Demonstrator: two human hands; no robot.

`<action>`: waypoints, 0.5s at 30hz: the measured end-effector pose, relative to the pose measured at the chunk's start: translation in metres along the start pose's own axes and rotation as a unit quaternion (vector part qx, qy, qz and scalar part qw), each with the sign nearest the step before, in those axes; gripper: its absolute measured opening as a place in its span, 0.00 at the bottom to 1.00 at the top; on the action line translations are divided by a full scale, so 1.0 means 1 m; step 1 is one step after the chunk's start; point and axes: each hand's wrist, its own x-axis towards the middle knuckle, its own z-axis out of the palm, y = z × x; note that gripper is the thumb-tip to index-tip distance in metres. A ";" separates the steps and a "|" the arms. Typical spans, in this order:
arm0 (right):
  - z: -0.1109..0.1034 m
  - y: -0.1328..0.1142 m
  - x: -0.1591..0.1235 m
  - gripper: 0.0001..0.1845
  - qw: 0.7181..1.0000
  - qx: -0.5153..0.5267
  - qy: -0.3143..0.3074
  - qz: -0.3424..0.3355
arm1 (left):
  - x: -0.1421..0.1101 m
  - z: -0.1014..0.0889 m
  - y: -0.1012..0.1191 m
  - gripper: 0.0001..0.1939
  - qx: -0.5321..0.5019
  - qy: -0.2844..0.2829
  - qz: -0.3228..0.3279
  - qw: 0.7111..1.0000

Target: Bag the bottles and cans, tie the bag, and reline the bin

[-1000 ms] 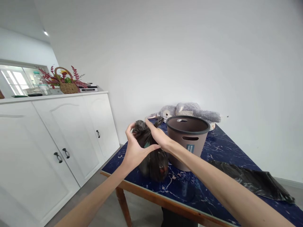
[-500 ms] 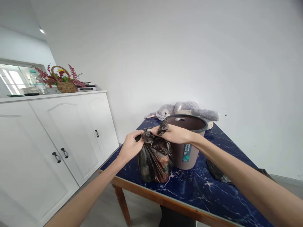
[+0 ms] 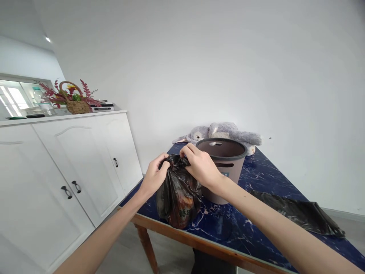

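Note:
A full black plastic bag [image 3: 178,198] stands on the near left corner of a dark blue marbled table [image 3: 256,228]. My left hand [image 3: 154,177] pinches the bag's gathered top from the left, fingers closed on the plastic. My right hand [image 3: 201,165] grips the same top from the right, fingers curled over it. Just behind the bag stands an empty brown bin [image 3: 225,163] with a dark rim.
A flat black bag [image 3: 296,215] lies on the table to the right. A grey plush toy [image 3: 222,131] lies at the table's far end by the wall. White cabinets [image 3: 65,171] line the left, with a flower basket [image 3: 75,101] on top.
Both hands have shifted on the bag's top; the twisted ends seen half a second ago are now tucked under my fingers. The bag sits slightly lower and nearer the table edge.

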 end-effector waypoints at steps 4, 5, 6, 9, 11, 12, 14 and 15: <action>0.002 0.003 0.006 0.11 0.975 0.213 0.026 0.054 | 0.002 -0.002 0.003 0.08 -0.027 -0.016 -0.020 0.999; 0.002 0.004 0.006 0.08 0.959 0.270 0.020 0.082 | 0.003 -0.003 0.004 0.08 -0.035 -0.027 -0.029 0.999; 0.001 0.006 0.006 0.07 0.941 0.319 0.010 0.110 | 0.004 -0.004 0.004 0.09 -0.042 -0.039 -0.038 0.998; -0.004 0.011 0.004 0.14 0.897 0.410 -0.046 0.157 | 0.006 -0.006 0.005 0.15 -0.052 -0.053 -0.048 0.996; -0.007 0.014 0.003 0.17 0.882 0.437 -0.068 0.161 | 0.007 -0.007 0.004 0.18 -0.054 -0.060 -0.048 0.996; -0.008 0.016 0.002 0.17 0.877 0.449 -0.072 0.158 | 0.007 -0.008 0.003 0.19 -0.056 -0.067 -0.050 0.995; -0.008 0.020 0.001 0.17 0.864 0.477 -0.076 0.144 | 0.007 -0.010 0.000 0.20 -0.063 -0.084 -0.057 0.993; -0.008 0.022 0.001 0.17 0.854 0.495 -0.078 0.140 | 0.007 -0.011 -0.001 0.20 -0.065 -0.089 -0.061 0.992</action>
